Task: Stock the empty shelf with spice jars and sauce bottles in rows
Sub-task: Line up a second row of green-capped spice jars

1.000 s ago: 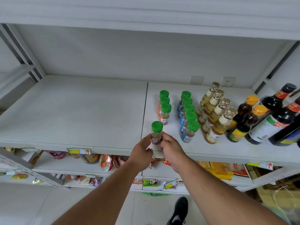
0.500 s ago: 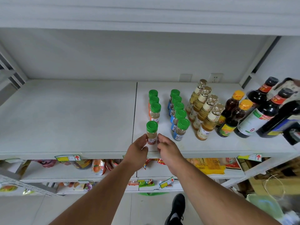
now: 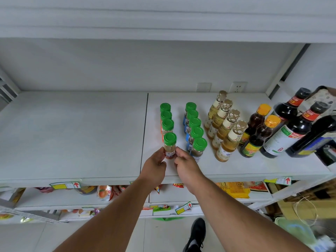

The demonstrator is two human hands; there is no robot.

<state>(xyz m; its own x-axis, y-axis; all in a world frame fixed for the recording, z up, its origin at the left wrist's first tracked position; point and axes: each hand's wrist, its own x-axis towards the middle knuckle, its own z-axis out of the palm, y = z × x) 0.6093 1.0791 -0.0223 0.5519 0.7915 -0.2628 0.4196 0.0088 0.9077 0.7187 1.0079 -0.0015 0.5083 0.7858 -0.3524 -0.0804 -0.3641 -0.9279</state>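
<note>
A small green-capped spice jar [image 3: 170, 145] stands upright on the white shelf [image 3: 72, 139], at the front of a row of three like jars [image 3: 166, 117]. My left hand [image 3: 154, 169] pinches its base from the left and my right hand [image 3: 185, 165] pinches it from the right. To the right runs a second row of several green-capped jars [image 3: 195, 128]. Beyond that stand a row of pale yellow bottles [image 3: 224, 126], two orange-capped sauce bottles [image 3: 261, 131] and dark soy bottles [image 3: 294, 128].
The shelf's left panel holds nothing. A shelf board hangs close above. Lower shelves with snack packets [image 3: 104, 192] and price tags [image 3: 65, 185] lie below the front edge. My shoe [image 3: 197, 233] is on the tiled floor. Cartons and a green basket [image 3: 298, 231] sit at the lower right.
Both hands have slid the jar back along the shelf, so it now stands close behind the third jar of its row. My view has shifted slightly left.
</note>
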